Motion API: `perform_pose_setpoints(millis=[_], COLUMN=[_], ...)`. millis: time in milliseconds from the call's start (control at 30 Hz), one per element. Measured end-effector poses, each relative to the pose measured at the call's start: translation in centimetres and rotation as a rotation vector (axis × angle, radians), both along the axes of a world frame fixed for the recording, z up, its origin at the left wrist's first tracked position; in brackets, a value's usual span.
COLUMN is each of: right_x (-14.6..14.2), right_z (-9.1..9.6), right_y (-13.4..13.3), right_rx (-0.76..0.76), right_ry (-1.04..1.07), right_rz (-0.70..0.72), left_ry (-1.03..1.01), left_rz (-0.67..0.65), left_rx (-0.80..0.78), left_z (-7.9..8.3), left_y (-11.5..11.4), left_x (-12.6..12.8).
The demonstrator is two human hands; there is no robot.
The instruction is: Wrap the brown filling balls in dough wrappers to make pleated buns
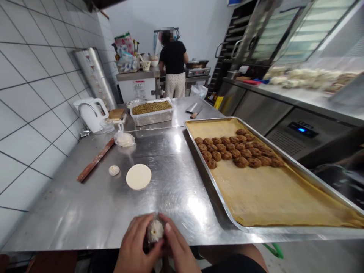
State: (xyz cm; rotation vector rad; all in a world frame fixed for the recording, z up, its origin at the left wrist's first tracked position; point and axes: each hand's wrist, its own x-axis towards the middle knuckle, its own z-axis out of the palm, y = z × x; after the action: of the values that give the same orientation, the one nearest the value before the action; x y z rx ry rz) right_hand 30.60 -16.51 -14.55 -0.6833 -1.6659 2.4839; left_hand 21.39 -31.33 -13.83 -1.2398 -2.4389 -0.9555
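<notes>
At the table's front edge, my left hand (135, 240) and my right hand (180, 244) are cupped around a pleated filled bun (155, 230). Its gathered top faces up, with a small dark spot at the centre; my fingers cover its sides. Ahead of my hands lies a flat round dough wrapper (138, 176). To the wrapper's left sits a second pleated bun (114, 170). A wooden rolling pin (96, 160) rests at an angle farther left, its far end close to a plastic bag of dough (124, 140).
On the right, a large lined tray (256, 197) carries rows of brown filling balls (227, 148). A plastic tub of greenish-brown crumbly filling (152, 113), a scraper (195, 113) and a white kettle (92, 113) stand farther back. A person (173, 57) in black works at the rear counter.
</notes>
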Motion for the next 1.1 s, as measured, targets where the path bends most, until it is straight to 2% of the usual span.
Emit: perform_pose_setpoints(millis=[100, 167, 267, 333, 433, 533, 600, 667, 767, 867, 967, 1100], right_x=[-0.3, -0.9, -1.9, -2.2, -2.2, -2.0, -2.0, -2.0, -1.7, -1.5, -1.6, -1.5], right_z=[0.2, 0.1, -0.7, -1.5, -2.4, -2.4, -2.1, -1.9, -1.7, -1.6, -1.4, -0.7], right_y=[2.5, 4.0, 4.9, 4.7, 4.2, 3.9, 3.8, 3.8, 3.9, 4.0, 4.2, 4.1], right_rx=[0.51, 0.695, 0.82, 0.879, 0.938, 0.973, 0.983, 0.977, 0.947, 0.926, 0.853, 0.521], right_ry=[0.072, 0.059, 0.031, 0.04, 0.08, 0.1, 0.095, 0.092, 0.103, 0.107, 0.087, 0.105], right_rz=[0.012, 0.001, -0.03, -0.051, -0.077, -0.067, -0.057, -0.057, -0.068, -0.064, -0.058, -0.185], left_ry=[-0.103, -0.106, -0.087, -0.066, -0.032, -0.079, -0.148, -0.236, -0.406, -0.549, -0.588, -0.615], left_rz=[0.34, 0.549, 0.627, 0.6, 0.518, 0.342, 0.261, 0.247, 0.247, 0.218, 0.156, 0.029], left_rx=[-0.039, -0.033, -0.034, -0.048, -0.069, -0.153, -0.232, -0.309, -0.416, -0.474, -0.429, -0.27], left_z=[0.5, 0.8, 1.3, 1.6, 2.3, 3.0, 3.3, 3.5, 4.0, 4.9, 6.3, 8.3], left_y=[-1.9, -3.5, -5.0, -4.9, -3.0, 0.6, 3.1, 5.0, 6.4, 6.4, 5.4, 3.6], left_x=[-6.1, -10.8, -15.9, -17.2, -16.9, -16.9, -18.1, -19.9, -22.4, -22.9, -20.7, -14.1])
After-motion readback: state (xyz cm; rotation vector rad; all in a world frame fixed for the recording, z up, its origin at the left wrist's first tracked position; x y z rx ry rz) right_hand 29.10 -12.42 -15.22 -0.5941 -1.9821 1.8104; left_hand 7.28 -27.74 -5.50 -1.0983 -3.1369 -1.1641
